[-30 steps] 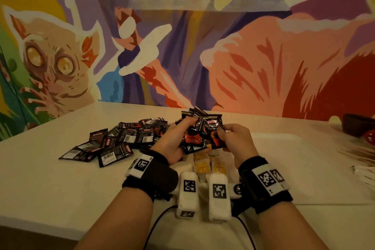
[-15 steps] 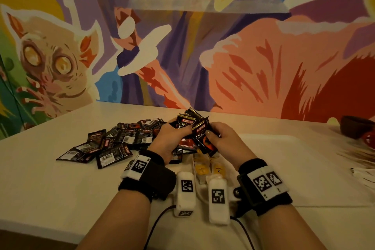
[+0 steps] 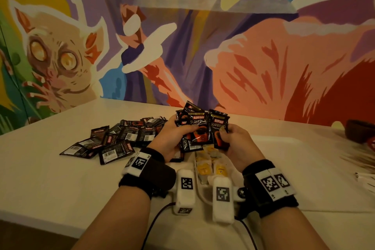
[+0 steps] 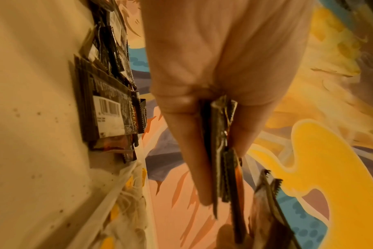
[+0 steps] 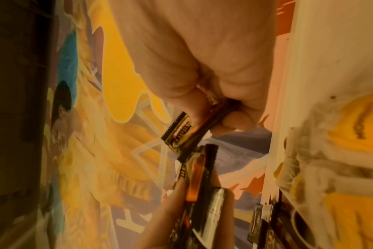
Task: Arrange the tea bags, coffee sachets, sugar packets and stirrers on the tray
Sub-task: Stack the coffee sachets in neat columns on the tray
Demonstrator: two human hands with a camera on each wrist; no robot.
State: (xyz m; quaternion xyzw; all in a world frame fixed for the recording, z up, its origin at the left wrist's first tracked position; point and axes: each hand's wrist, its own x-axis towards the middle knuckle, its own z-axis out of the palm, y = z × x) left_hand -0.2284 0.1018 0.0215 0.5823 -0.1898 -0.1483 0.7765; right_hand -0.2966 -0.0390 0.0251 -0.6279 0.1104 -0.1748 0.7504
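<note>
My left hand point(image 3: 178, 136) grips a fanned stack of black Kopiko coffee sachets point(image 3: 195, 128), held upright above the table; the left wrist view shows the stack point(image 4: 219, 151) pinched between thumb and fingers. My right hand point(image 3: 229, 138) pinches one or two more sachets point(image 3: 220, 130) beside that stack; in the right wrist view they point(image 5: 183, 133) sit between thumb and fingers. A loose pile of coffee sachets point(image 3: 115, 140) lies on the table to the left. Yellow-tagged tea bags point(image 3: 209, 166) lie under my hands at the left end of the white tray point(image 3: 284, 148).
A dark bowl point(image 3: 359, 130) stands at the far right, with wooden stirrers point(image 3: 361, 158) and white packets point(image 3: 367, 178) beside it. A painted mural wall point(image 3: 203, 36) runs along the table's back edge. The table's front edge point(image 3: 60, 223) lies close to my forearms.
Both hands have turned the held sachets upright and faced them towards me, raising them slightly. The right hand's sachets now stand beside the left hand's stack.
</note>
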